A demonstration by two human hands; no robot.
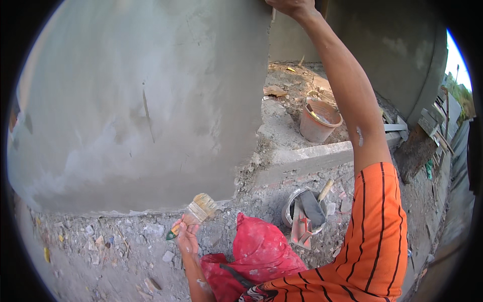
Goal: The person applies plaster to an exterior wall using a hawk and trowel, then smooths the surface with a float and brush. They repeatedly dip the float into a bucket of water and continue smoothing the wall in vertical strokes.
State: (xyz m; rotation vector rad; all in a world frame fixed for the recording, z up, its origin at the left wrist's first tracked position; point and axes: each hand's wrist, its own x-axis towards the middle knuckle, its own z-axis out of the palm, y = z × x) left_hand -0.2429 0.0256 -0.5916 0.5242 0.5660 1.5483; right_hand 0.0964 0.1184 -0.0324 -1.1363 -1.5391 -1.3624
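Note:
My left hand (188, 236) grips a wide flat paintbrush (202, 207) by its handle, low in front of the wall. Pale bristles point up and to the right, dusted with grey. Smooth grey plaster covers the wall (136, 110), which carries lighter smears and a dark upright scratch. Raised high, my right arm reaches to the wall's upper right edge. There my right hand (294, 6) is cut off by the top of the picture, so its fingers and anything in them are hidden.
A bucket (287, 214) with trowels and other tools stands right of my red-clothed knee (259, 244). Beyond a low concrete sill (304, 160) sits an orange bucket (314, 132) with a handled tool in it. Rubble (108, 246) litters the ground; boards (427, 126) lean at the right.

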